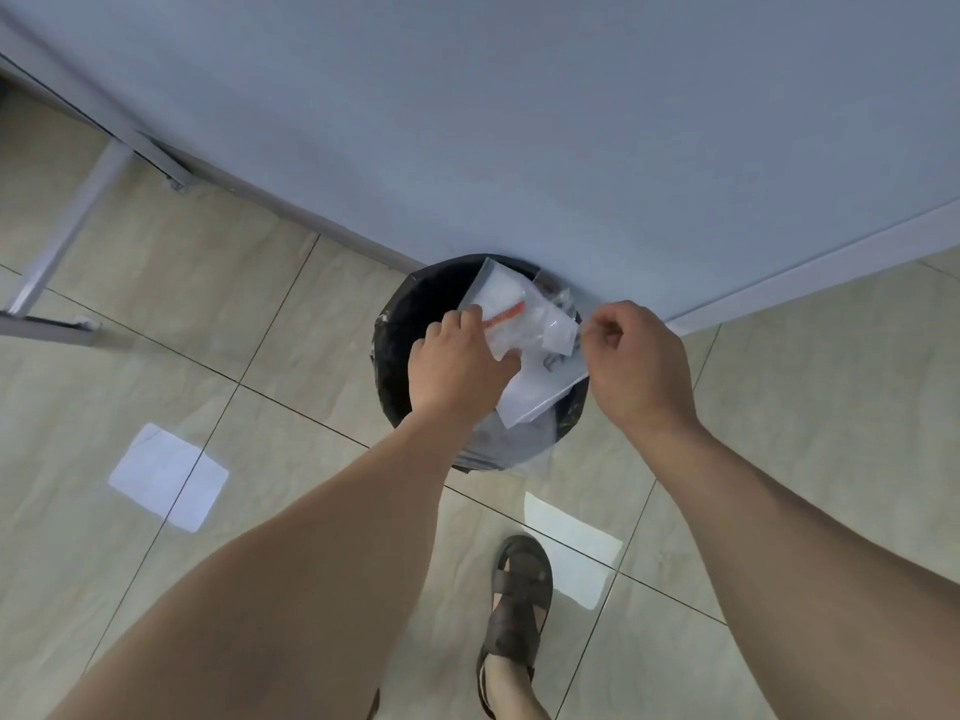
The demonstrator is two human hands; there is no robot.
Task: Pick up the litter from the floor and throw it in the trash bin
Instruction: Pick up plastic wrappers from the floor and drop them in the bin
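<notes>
A round trash bin [405, 314] lined with a black bag stands on the tiled floor against the wall. Over its opening hang clear plastic bags [524, 330] with white scraps and a red strip inside. My left hand [457, 366] grips the bags at their left edge. My right hand [634, 361] is over the bin's right rim with fingers curled, pinching the right edge of the plastic. The bin's inside is mostly hidden by the bags.
A pale wall [519, 122] rises just behind the bin. Grey metal table legs [67, 236] stand at the left. My sandalled foot [519, 605] is near the bin's front. Bright light patches [166, 475] lie on the glossy beige tiles.
</notes>
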